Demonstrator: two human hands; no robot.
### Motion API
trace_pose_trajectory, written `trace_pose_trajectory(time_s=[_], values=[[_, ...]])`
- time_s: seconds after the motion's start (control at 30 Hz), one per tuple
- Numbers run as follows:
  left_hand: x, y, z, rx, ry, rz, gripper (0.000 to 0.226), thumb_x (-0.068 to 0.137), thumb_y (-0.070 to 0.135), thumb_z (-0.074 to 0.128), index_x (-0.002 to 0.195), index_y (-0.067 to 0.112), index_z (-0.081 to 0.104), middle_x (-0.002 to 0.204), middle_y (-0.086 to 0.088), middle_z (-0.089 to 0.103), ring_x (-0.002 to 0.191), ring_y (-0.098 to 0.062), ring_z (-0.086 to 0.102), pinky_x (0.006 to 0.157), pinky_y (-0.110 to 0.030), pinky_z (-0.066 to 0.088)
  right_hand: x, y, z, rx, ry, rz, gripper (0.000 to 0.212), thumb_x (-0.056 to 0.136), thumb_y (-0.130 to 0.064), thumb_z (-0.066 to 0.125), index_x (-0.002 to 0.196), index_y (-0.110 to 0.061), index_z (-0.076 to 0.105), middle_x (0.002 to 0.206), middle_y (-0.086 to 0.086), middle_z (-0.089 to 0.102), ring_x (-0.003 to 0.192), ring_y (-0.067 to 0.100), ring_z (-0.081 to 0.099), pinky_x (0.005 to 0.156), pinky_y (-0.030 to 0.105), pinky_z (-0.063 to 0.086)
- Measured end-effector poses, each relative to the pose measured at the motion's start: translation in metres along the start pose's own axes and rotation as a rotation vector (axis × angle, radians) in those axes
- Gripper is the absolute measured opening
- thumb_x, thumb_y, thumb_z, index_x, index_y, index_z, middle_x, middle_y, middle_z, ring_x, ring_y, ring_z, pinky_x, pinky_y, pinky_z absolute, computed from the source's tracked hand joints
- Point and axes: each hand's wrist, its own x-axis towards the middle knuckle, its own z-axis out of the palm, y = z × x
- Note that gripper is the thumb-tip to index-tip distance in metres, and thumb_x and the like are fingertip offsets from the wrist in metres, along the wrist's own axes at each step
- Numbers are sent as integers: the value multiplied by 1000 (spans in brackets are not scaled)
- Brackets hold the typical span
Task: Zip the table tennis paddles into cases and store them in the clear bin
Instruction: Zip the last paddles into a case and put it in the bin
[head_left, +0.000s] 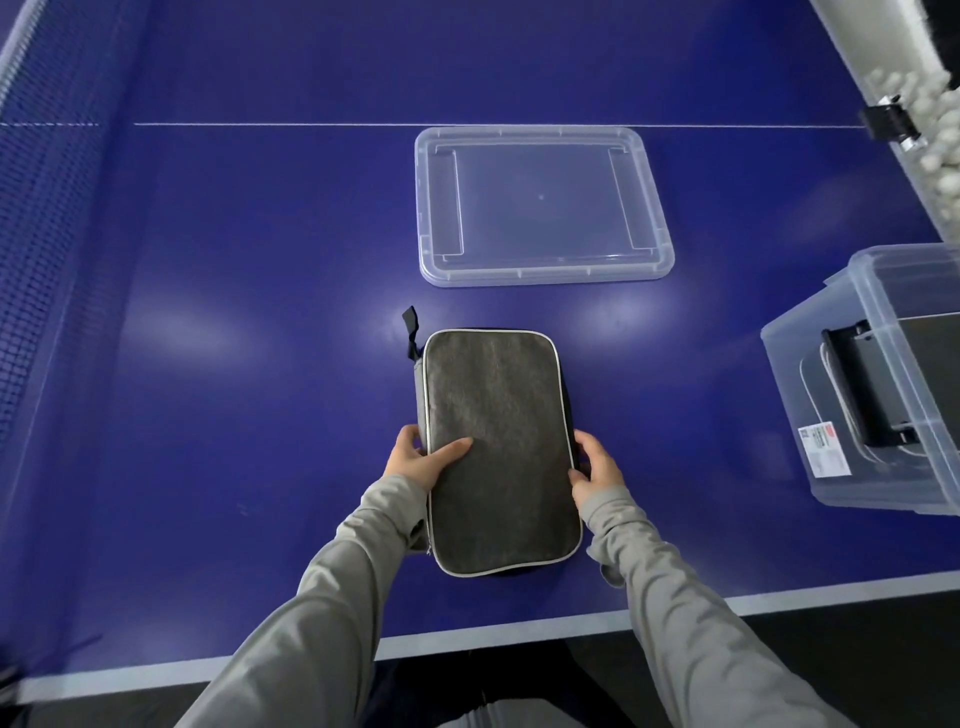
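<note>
Head view: you hold a grey, silver-piped paddle case (498, 447) flat on the blue table tennis table (208, 364), one hand at each long edge near its close end. Your left hand (418, 457) grips the left edge, thumb laid across the top panel and fingers curled round the side; your right hand (595, 465) clasps the right edge, fingers wrapped over the piping. The two-sided grip looks meant to lift the case level. It appears closed along the edges in view, its dark pull tab (412, 332) sticking out at the far left corner, though the full zip run cannot be checked. The case lies between your hands, most of its length reaching away from you past your fingertips. The clear bin (852, 415) stands well apart to your right at the table's edge, already holding a dark case-like item. Its clear lid (540, 205) rests flat beyond the case, set aside, likely to leave the bin open for loading.
</note>
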Motion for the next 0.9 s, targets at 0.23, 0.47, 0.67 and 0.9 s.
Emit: trace_pose_trajectory(time_s=[0.23,0.47,0.67,0.9], values=[[-9,-2,13,-78,62,102,58,69,19,81,117,22,48,100,-5,65,85,-24,65,73,-34,55,3,3,-7,-45,8,-18,67,89,9,37,144,-28,28,141,8,45,128,25,44,95,15,30],[-23,5,21,-312,305,73,53,68,25,81,107,21,44,85,3,58,72,-14,59,68,-25,48,-34,-1,-14,73,497,-288,41,85,0,59,125,2,50,116,19,57,104,35,54,96,39,40],[-29,32,9,-598,474,8,61,70,26,79,117,13,42,84,4,51,71,-12,52,76,-28,38,-85,-5,7,152,611,-509,26,83,-35,56,91,-10,57,81,-9,48,75,17,50,71,46,48],[-44,41,13,-743,605,19,65,68,22,80,121,9,44,97,-1,56,83,-18,55,75,-25,38,-99,-40,47,113,524,-612,33,74,-40,66,84,-9,58,77,-15,44,71,-3,40,66,27,42]])
